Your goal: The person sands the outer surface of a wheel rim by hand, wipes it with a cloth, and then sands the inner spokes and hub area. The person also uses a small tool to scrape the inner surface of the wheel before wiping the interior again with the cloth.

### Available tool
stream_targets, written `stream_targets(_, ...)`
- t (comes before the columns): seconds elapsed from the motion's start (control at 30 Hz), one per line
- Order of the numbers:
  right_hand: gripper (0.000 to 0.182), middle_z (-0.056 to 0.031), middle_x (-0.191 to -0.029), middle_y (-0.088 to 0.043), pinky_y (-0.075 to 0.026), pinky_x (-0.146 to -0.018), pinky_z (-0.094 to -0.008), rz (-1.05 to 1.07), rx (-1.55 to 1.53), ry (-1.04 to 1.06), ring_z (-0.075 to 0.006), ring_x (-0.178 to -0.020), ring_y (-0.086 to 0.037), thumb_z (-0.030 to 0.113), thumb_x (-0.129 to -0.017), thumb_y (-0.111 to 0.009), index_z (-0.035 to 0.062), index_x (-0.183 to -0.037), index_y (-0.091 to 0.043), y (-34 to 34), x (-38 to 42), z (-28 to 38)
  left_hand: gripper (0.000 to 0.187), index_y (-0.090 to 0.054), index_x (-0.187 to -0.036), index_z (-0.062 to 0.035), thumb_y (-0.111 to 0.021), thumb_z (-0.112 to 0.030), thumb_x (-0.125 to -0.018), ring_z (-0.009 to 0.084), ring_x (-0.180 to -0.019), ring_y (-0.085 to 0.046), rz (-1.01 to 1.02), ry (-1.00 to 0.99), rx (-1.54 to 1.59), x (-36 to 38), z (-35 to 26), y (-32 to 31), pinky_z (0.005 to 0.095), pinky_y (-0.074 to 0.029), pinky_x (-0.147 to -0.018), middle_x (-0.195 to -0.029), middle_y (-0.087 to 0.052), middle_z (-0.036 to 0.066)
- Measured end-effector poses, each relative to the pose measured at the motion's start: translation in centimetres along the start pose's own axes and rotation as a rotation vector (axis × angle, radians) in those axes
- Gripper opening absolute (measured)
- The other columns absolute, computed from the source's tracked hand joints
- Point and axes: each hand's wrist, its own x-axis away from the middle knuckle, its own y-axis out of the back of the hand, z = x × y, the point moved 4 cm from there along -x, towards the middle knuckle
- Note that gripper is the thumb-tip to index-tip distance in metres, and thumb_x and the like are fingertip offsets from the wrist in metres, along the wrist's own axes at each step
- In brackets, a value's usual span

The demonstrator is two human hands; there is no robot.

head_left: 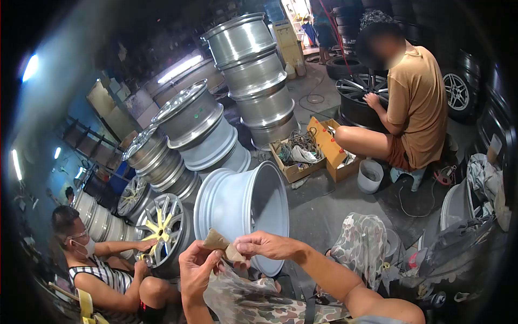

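A small tan piece of sandpaper [220,242], bent along a crease, is held up between both my hands. My left hand [195,272] pinches its left part between thumb and fingers. At its other end, the fingers of my right hand [268,245] are closed on the right edge. Just beyond my hands a pale grey wheel rim [226,197] stands on its tread side, its hollow barrel facing right. My legs in camouflage trousers [253,299] are below my hands; the rim's lower part is partly hidden by my right hand.
Tall stacks of rims [253,70] stand ahead and to the left. One co-worker [418,102] sits at right with a black wheel [356,102]; another [102,270] handles a yellow-masked wheel [162,229] at left. A cardboard box [294,171] and a bucket [370,177] sit on the floor.
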Motion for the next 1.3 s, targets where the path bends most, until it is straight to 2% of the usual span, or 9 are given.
stream_targets(0.17, 0.031, 0.0014, -0.091, -0.065, -0.048, -0.077, -0.0243, -0.027, -0.047, -0.001, -0.0074, -0.082, -0.061, 0.034, -0.105, -0.058, 0.0046, -0.105, -0.067, 0.0, 0.6, 0.2, 0.010, -0.068, -0.099, -0.0001, -0.072, 0.001, -0.090, 0.0049, -0.073, -0.052, -0.095, -0.231, -0.288, -0.7, -1.3, -2.2, 0.0195, -0.040, -0.055, -0.095, -0.056, -0.001)
stream_targets(0.57, 0.026, -0.0040, -0.109, -0.065, -0.052, -0.083, -0.0310, 0.049, -0.669, 0.130, -0.0125, -0.095, -0.062, 0.021, -0.101, -0.062, 0.0036, -0.121, -0.060, 0.5, -0.7, -2.0, 0.014, -0.065, -0.104, 0.0044, -0.070, 0.000, -0.091, 0.0107, -0.092, -0.060, 0.032, -0.221, -0.244, -3.2, -1.7, -2.5, 0.0270, -0.050, -0.083, -0.101, -0.058, 0.003)
stream_targets(0.63, 0.027, -0.0044, -0.111, -0.065, -0.052, -0.084, -0.0321, -0.262, -0.535, 0.095, -0.0137, -0.098, -0.063, 0.018, -0.099, -0.064, 0.0051, -0.122, -0.059, 2.4, 0.1, -1.5, 0.015, -0.066, -0.104, 0.0051, -0.071, -0.001, -0.091, 0.0107, -0.092, -0.060, 0.050, -0.194, -0.192, -4.3, -0.4, -1.9, 0.0270, -0.050, -0.081, -0.100, -0.060, 0.004)
stream_targets(0.7, 0.027, -0.0050, -0.112, -0.065, -0.053, -0.084, -0.0346, -0.301, -0.496, 0.106, -0.0150, -0.101, -0.064, 0.018, -0.101, -0.063, 0.0064, -0.125, -0.057, 3.9, 0.9, -2.1, 0.015, -0.068, -0.103, 0.0041, -0.072, -0.001, -0.090, 0.0103, -0.093, -0.060, 0.101, -0.168, -0.330, -5.4, 0.5, -2.6, 0.0266, -0.049, -0.081, -0.101, -0.062, 0.004)
stream_targets(0.73, 0.027, -0.0055, -0.113, -0.065, -0.054, -0.085, -0.0360, -0.365, -0.556, 0.158, -0.0154, -0.103, -0.064, 0.017, -0.101, -0.062, 0.0067, -0.126, -0.056, 4.4, 1.4, -2.0, 0.011, -0.070, -0.098, -0.0001, -0.073, -0.005, -0.089, 0.0068, -0.080, -0.056, 0.068, -0.205, -0.301, -6.0, 0.9, -3.6, 0.0238, -0.044, -0.065, -0.091, -0.062, 0.001)
stream_targets(0.83, 0.025, -0.0077, -0.116, -0.065, -0.057, -0.086, -0.0384, -0.422, -0.647, 0.233, -0.0173, -0.104, -0.066, 0.016, -0.103, -0.058, 0.0064, -0.126, -0.053, 5.3, 1.6, -2.8, 0.011, -0.070, -0.097, -0.0014, -0.073, -0.008, -0.089, 0.0074, -0.081, -0.057, 0.052, -0.154, -0.262, -7.7, 2.5, -4.8, 0.0245, -0.044, -0.065, -0.089, -0.063, 0.000)
stream_targets(0.97, 0.020, -0.0106, -0.118, -0.066, -0.061, -0.084, -0.0380, -0.774, -0.311, 0.353, -0.0205, -0.103, -0.069, 0.011, -0.101, -0.059, 0.0039, -0.119, -0.053, 9.0, 2.1, -2.4, 0.016, -0.072, -0.096, -0.0031, -0.075, -0.018, -0.092, 0.0092, -0.085, -0.062, -0.031, -0.251, -0.524, -13.8, 2.7, -1.4, 0.0257, -0.048, -0.069, -0.088, -0.067, 0.002)
stream_targets(1.17, 0.014, -0.0173, -0.114, -0.065, -0.063, -0.075, -0.0386, -1.076, -0.135, 0.387, -0.0287, -0.097, -0.073, 0.011, -0.102, -0.048, 0.0033, -0.114, -0.048, 15.8, 6.0, -1.4, 0.039, -0.071, -0.106, -0.0008, -0.067, -0.038, -0.095, 0.0368, -0.091, -0.068, -0.497, -0.273, -1.114, -27.9, 8.8, 10.9, 0.0445, -0.052, -0.083, -0.099, -0.071, 0.020)
stream_targets(1.3, 0.021, -0.0144, -0.110, -0.067, -0.063, -0.073, -0.0336, -1.290, 0.021, 0.279, -0.0267, -0.096, -0.072, 0.011, -0.103, -0.049, 0.0005, -0.121, -0.052, 18.8, 7.6, -4.1, 0.072, -0.073, -0.111, 0.0013, -0.044, -0.064, -0.098, 0.0496, -0.104, -0.066, -0.559, 0.308, -1.371, -29.9, 14.2, 12.6, 0.0541, -0.052, -0.089, -0.110, -0.069, 0.032)
